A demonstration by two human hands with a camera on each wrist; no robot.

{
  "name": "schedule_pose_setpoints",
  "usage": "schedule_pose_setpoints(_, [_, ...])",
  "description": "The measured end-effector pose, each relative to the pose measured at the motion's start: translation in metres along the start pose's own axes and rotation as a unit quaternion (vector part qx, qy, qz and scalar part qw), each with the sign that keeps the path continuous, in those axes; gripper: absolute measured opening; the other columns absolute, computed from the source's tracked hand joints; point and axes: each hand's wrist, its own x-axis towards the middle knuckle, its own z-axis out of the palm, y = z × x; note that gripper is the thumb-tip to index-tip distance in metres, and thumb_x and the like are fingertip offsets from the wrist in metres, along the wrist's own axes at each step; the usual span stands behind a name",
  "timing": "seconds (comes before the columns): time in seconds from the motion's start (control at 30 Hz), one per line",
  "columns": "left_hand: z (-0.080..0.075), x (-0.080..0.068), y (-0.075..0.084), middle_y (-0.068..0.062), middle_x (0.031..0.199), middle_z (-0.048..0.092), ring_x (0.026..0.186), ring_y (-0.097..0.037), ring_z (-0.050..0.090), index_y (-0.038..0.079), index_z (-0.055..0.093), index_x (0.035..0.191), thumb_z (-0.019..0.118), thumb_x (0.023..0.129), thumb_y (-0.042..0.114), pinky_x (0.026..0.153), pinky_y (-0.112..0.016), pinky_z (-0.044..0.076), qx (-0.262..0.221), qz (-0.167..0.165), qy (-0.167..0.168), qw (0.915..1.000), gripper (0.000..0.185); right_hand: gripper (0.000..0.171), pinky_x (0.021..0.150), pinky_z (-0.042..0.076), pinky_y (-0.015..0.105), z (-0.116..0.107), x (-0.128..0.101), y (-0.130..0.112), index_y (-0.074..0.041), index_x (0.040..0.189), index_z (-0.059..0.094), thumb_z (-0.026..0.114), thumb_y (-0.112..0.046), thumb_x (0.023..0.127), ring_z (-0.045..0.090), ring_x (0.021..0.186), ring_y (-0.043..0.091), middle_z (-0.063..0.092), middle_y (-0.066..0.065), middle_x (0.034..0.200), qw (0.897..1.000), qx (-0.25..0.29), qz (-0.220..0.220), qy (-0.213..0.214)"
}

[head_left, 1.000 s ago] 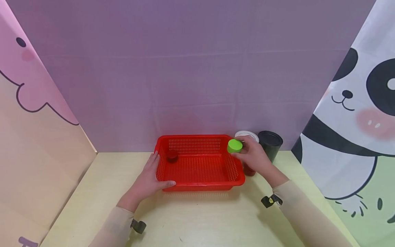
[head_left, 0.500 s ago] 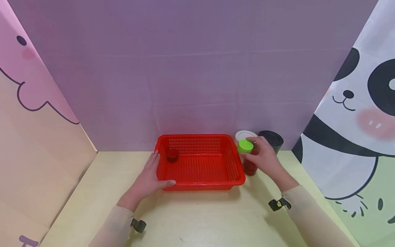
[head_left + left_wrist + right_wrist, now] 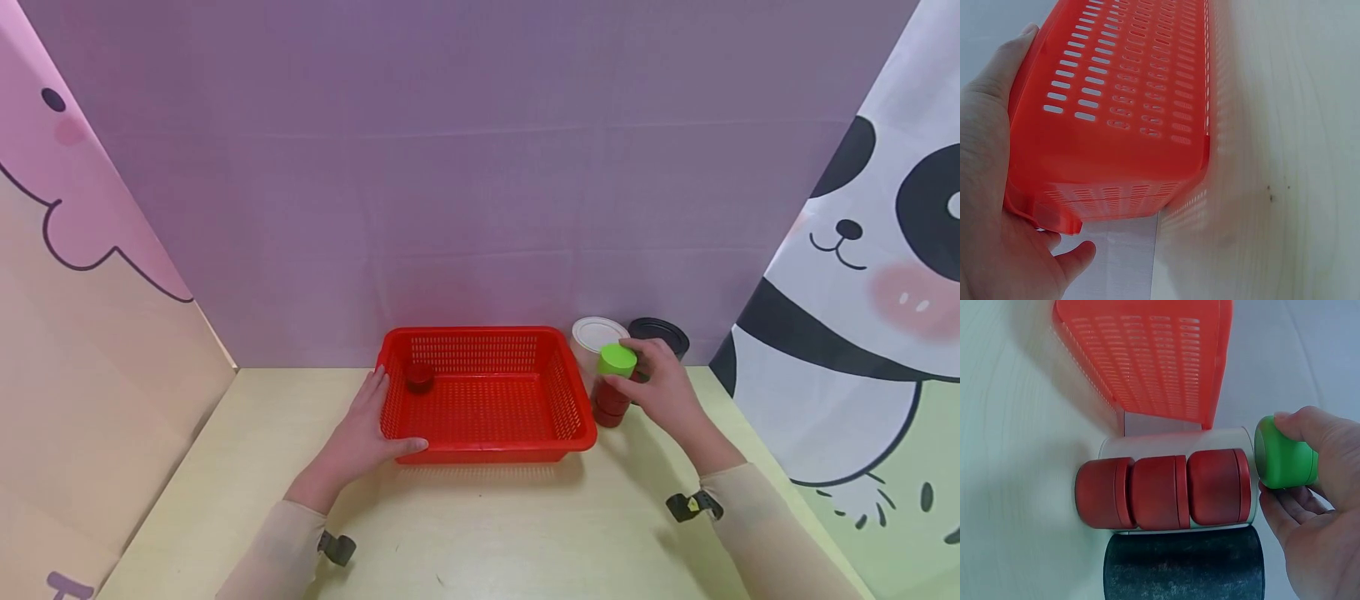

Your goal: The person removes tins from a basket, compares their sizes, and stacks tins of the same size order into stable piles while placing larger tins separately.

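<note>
My right hand (image 3: 660, 383) pinches a small round green tin (image 3: 617, 360) between thumb and fingertips. The green tin overlaps the top of an upright stack of small red tins (image 3: 611, 406) in the head view. In the right wrist view a narrow gap shows between the green tin (image 3: 1285, 453) and the uppermost red tin (image 3: 1218, 486); three red tins stand stacked there. At the left front corner of a red plastic basket (image 3: 487, 454), my left hand (image 3: 360, 446) rests with straight fingers along the side rim and its thumb on the front rim.
Inside the basket, near its back left, sits a dark red round tin (image 3: 419, 377). A white canister (image 3: 597, 333) and a black canister (image 3: 660, 337) stand behind the red stack. A purple cloth wall (image 3: 480, 183) borders the table (image 3: 480, 533) at the back.
My right hand has carried the green tin rightward from over the basket's right rim to above the red stack. My left hand and the basket stay put.
</note>
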Motion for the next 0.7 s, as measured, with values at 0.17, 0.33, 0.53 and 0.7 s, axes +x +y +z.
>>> schedule_pose_setpoints(0.17, [0.001,0.001,-0.001,-0.009,0.186,0.006,0.170,-0.036,0.008,0.007,0.014,0.178,0.095,0.077,0.064,0.114,-0.062,0.052,0.000,0.001,0.003,1.0000,0.141,0.061,0.098,0.055,0.014,-0.001,-0.003,0.005,0.003,0.151,0.060,0.086,-0.009,0.097,0.068,0.122,0.046,0.054,0.021,0.132,1.000,-0.001,-0.002,0.007])
schedule_pose_setpoints(0.33, [0.000,0.000,-0.001,-0.010,0.186,0.005,0.171,-0.036,0.005,0.004,0.014,0.177,0.093,0.078,0.066,0.120,-0.062,0.047,0.007,0.006,-0.001,1.0000,0.142,0.060,0.097,0.051,0.011,-0.002,-0.004,0.010,0.002,0.151,0.059,0.084,-0.008,0.099,0.068,0.122,0.045,0.053,0.020,0.133,1.000,-0.009,0.010,0.008])
schedule_pose_setpoints(0.53, [0.000,0.000,-0.001,-0.009,0.186,0.005,0.171,-0.036,0.006,0.006,0.013,0.178,0.094,0.077,0.065,0.118,-0.062,0.049,0.008,0.002,-0.002,1.0000,0.142,0.061,0.109,0.058,0.044,-0.001,-0.005,0.014,0.004,0.153,0.056,0.082,-0.006,0.099,0.065,0.127,0.047,0.051,0.022,0.135,1.000,-0.004,0.017,0.010])
schedule_pose_setpoints(0.7, [0.001,0.000,-0.003,-0.010,0.186,0.006,0.170,-0.037,0.007,0.006,0.013,0.177,0.094,0.077,0.065,0.115,-0.062,0.051,0.004,0.006,0.002,1.0000,0.142,0.059,0.110,0.051,0.063,0.000,-0.006,0.015,0.005,0.152,0.055,0.081,-0.004,0.099,0.064,0.128,0.047,0.050,0.023,0.135,1.000,-0.002,0.017,0.012])
